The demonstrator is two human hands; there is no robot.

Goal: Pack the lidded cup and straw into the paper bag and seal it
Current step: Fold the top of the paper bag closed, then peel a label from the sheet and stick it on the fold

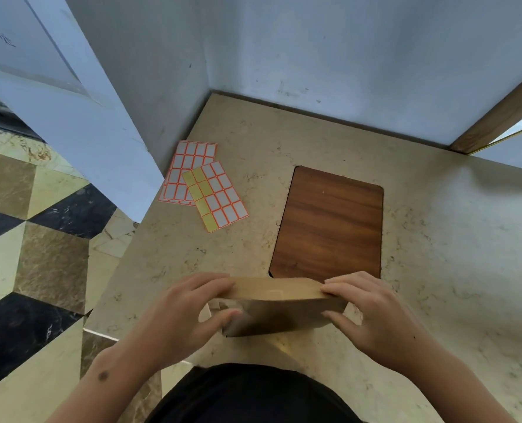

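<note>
— So, looking down from the head camera, where are you standing with the packing?

— I'm holding the paper bag (279, 305) upright on the near edge of the counter (436, 239), right in front of me. My left hand (189, 309) is pinching the bag's left end, fingers lying over the folded top and thumb pressing into the front. My right hand (372, 312) is gripping the right end the same way. Both are closing on the fold, so I'm judging that I'm creasing the top flap down.

— And the cup and straw?

— I'm not seeing either one anywhere on the counter. The bag is standing with some bulk to it, so I'm guessing they're already inside, but its top is folded over and I cannot tell for certain.

— What's left, then?

— The sealing, I'm thinking. No sticker is showing on the fold. The two label sheets (203, 184) are lying well apart from the bag, near the far left corner by the wall, one overlapping the other; the upper one is missing several labels along its left side. The wooden board (329, 224) is sitting just behind the bag, bare.

— So nearly done?

— I'm judging it late: fold going down, a label probably to be pressed across it.
</note>
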